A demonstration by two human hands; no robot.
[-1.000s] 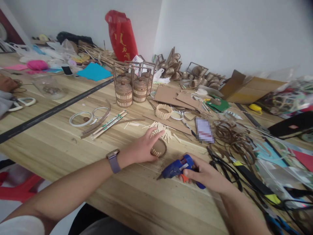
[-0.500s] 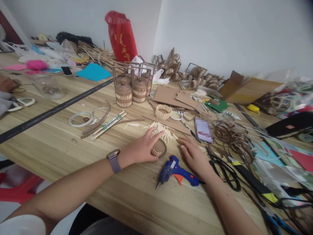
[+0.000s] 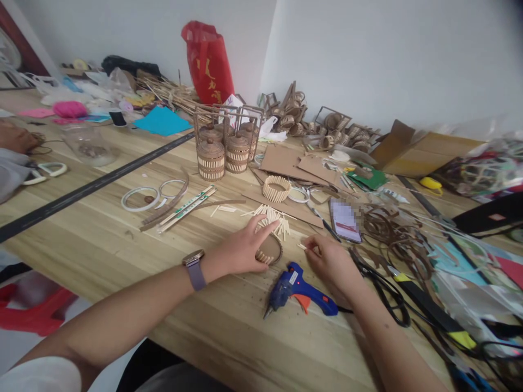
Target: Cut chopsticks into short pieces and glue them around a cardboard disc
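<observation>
My left hand (image 3: pixel 247 245) curves round a small round cardboard base (image 3: pixel 274 248) on the table, gripping it by its rim. Short wooden sticks (image 3: pixel 265 257) stand along the near part of that rim. Between thumb and fingertips my right hand (image 3: pixel 329 260) pinches one short wooden stick (image 3: pixel 301 246), just right of the base. A heap of loose sticks (image 3: pixel 279 222) lies behind the base, partly covered by my left fingers. Closer to me lies a blue glue gun (image 3: pixel 300 288) with an orange trigger. Beyond the heap sits a ring of upright sticks (image 3: pixel 277 189).
Lidded stick baskets (image 3: pixel 211 160) with tall handles stand at the back. A phone (image 3: pixel 345 220), brown strips (image 3: pixel 394 231) and a box cutter (image 3: pixel 429 305) lie to the right. White tape rings (image 3: pixel 140 200) lie left. Another person's hand (image 3: pixel 18 137) shows at the far left.
My right hand has picked up a short stick and closed its fingertips on it. The left hand keeps its hold on the base. The whole view has shifted slightly.
</observation>
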